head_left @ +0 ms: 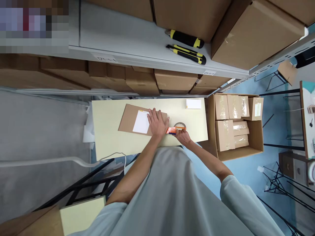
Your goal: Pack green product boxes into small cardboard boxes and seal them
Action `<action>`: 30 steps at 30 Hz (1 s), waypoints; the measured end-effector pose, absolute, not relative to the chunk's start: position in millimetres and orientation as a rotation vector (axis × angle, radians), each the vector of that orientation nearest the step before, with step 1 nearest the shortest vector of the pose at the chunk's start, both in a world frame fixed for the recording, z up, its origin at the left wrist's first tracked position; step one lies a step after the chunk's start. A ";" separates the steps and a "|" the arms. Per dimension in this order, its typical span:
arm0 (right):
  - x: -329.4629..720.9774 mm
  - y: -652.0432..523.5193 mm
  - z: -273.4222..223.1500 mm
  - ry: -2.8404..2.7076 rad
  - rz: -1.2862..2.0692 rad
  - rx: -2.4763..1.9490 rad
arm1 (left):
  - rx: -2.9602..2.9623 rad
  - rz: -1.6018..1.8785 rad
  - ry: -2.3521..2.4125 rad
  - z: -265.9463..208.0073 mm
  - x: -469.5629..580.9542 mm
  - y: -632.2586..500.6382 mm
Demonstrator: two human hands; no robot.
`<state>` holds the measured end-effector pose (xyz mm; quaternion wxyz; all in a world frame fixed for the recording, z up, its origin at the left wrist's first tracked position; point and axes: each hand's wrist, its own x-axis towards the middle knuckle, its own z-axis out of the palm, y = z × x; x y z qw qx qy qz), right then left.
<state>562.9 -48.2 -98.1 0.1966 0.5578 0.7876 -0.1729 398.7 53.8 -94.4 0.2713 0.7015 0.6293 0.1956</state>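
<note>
A flat brown cardboard parcel [128, 114] with a white label [141, 121] lies at a slant on the pale table. My left hand [157, 124] rests flat on its right end with fingers outstretched, covering that part of the parcel and the label's edge. At the parcel's lower right corner, my right hand [183, 136] is closed around an orange tape dispenser [171, 130], which carries a roll of tape [180, 125]. The dispenser's front is close to my left thumb; whether tape touches the parcel I cannot tell.
A small white box [193, 104] sits at the back right of the table [108, 131]. Right of it stands a large open carton [225, 156] holding several taped boxes. Above the table, a shelf [128, 42] bears cartons and two utility knives [187, 38]. A white cable [78, 160] hangs at left.
</note>
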 end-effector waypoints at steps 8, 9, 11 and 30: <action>574.4 -67.1 -105.6 2.346 -0.526 1.461 | 2.052 0.337 1.484 -93.9 379.4 42.5; 577.8 -70.1 -105.7 2.362 -0.531 1.433 | 2.073 0.326 1.448 -94.4 378.0 41.4; 587.1 -77.2 -105.2 2.381 -0.541 1.384 | 2.105 0.310 1.401 -95.5 376.0 39.4; 670.3 23.9 -72.8 2.266 -0.540 1.345 | 2.283 0.080 0.904 -82.2 350.3 22.7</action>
